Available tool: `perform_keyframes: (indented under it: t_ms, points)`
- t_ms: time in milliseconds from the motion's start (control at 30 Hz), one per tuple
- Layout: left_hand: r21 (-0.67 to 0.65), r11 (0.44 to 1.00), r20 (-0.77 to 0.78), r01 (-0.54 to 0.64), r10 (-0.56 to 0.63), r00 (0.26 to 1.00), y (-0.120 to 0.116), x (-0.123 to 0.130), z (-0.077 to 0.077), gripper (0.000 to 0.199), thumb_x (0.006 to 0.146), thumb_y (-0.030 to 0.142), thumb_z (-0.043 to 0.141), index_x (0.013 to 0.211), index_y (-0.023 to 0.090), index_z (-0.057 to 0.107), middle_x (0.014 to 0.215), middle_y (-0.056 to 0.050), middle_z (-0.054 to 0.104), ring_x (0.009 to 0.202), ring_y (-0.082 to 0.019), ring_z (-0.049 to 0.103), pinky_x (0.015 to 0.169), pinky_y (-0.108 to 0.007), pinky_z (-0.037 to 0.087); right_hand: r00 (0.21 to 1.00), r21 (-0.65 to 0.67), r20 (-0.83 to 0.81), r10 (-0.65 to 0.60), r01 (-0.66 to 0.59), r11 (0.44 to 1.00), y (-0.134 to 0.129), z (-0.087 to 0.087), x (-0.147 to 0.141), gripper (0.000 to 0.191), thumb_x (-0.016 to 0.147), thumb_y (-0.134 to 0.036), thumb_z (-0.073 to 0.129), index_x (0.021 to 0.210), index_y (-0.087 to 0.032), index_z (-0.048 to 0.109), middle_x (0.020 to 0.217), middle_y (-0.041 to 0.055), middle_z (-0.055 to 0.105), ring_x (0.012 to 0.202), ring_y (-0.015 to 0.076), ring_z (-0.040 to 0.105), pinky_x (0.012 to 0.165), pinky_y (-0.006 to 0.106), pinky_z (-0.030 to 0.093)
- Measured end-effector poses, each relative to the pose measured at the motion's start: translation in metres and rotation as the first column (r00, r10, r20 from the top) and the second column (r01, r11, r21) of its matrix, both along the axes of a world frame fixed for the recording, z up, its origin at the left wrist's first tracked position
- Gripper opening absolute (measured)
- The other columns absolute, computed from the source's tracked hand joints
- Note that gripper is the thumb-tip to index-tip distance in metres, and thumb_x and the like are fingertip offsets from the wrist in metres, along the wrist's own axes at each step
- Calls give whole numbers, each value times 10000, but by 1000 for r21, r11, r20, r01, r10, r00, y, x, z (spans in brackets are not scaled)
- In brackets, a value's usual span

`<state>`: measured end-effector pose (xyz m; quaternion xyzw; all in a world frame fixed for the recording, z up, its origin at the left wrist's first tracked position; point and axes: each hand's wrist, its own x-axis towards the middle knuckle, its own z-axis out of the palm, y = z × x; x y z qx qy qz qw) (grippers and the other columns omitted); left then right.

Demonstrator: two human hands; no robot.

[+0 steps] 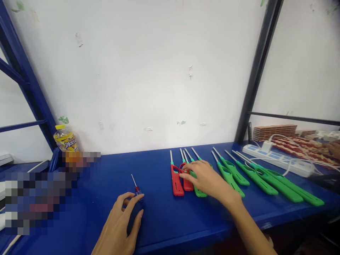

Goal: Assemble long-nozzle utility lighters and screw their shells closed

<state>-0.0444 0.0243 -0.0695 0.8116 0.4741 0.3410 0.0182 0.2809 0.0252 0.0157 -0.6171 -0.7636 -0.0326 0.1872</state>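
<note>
My left hand [120, 221] is at the near left of the blue tabletop, thumb and fingers apart. Its fingertips rest at the clear purplish handle of a small screwdriver [137, 189], whose thin shaft points to the wall. My right hand [203, 177] reaches over a row of long-nosed gas lighters, fingers spread. Its thumb and index fingertips are at the second red lighter [188, 185]; whether they press on it is unclear. Left of that lies another red lighter [177, 184]. A green lighter [199, 192] is partly covered by this hand. Several more green lighters [265, 186] lie to the right.
A white power strip [278, 161] with cables lies at the right, near stacked brown pieces [275, 132]. Another person's hand [333, 148] shows at the far right edge. A yellow-capped bottle [65, 140] stands at the left by the blue frame post [34, 81].
</note>
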Motion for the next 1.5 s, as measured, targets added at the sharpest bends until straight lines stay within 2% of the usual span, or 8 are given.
perform_keyframes:
  t_ms: [167,333,567,700,867,1067,1267,1500]
  points:
    - [0,1000,-6,-2,2,1000,-2,2,3,361,1057,435,484,1367,355,649,1348,-70,624,1149,-263,720,947,-426,655,996,-42,82,-43,46,998,-3,-9,-30,374,1053,-462,577,1204,-159,737,1098,162,768,1125,349,678,1071,516,407]
    - [-2,1000,-5,8,-8,1000,-4,2,4,356,1059,433,480,1360,362,656,1339,-72,625,1148,-266,719,951,-440,652,993,-54,104,-52,58,997,-2,-14,-36,419,1080,-429,510,1301,-122,690,1151,197,749,1158,357,665,1058,517,431]
    - [14,1000,-5,9,-9,1000,-2,1,3,354,1052,427,488,1342,339,671,1320,-79,635,1137,-272,718,950,-447,650,995,-50,100,22,-17,999,-4,-13,-33,412,1094,-252,413,1413,-271,674,1248,137,757,1274,325,631,1080,479,424]
    - [29,1000,-18,5,-4,1000,-2,2,3,356,1059,450,464,1328,355,676,1286,-74,648,1120,-272,724,947,-474,652,997,-49,76,22,-18,999,-4,-12,-32,385,1088,-377,480,1375,-257,707,1200,145,772,1208,334,659,1045,467,448]
    - [33,999,-48,19,-18,999,-1,0,2,354,1061,451,478,1365,389,650,1308,-54,640,1148,-257,715,979,-459,642,1000,-75,23,-6,8,997,-6,-9,-33,588,994,-674,557,1345,-235,728,1165,163,769,1163,360,662,1024,492,465]
    - [38,999,-59,16,-14,998,0,-1,1,351,1061,463,479,1337,367,674,1311,-63,641,1147,-260,714,969,-431,646,1000,-108,15,-8,9,994,-8,-7,-35,556,985,-618,607,1355,-220,722,1191,167,763,1201,373,640,1037,499,453]
    - [90,995,-54,34,-29,998,5,-2,-2,333,1055,431,502,1336,372,672,1300,-57,658,1126,-256,731,939,-406,660,999,-90,41,-13,17,996,-9,-6,-38,393,1038,-405,558,1334,-218,736,1167,159,775,1164,350,668,1014,474,456]
    - [92,995,-52,46,-41,998,3,-2,-1,316,1049,431,513,1305,367,688,1254,-48,692,1100,-261,739,941,-414,661,999,-94,36,-13,16,995,-9,-4,-40,415,1040,-497,572,1276,-212,760,1121,144,786,1136,350,680,999,469,475]
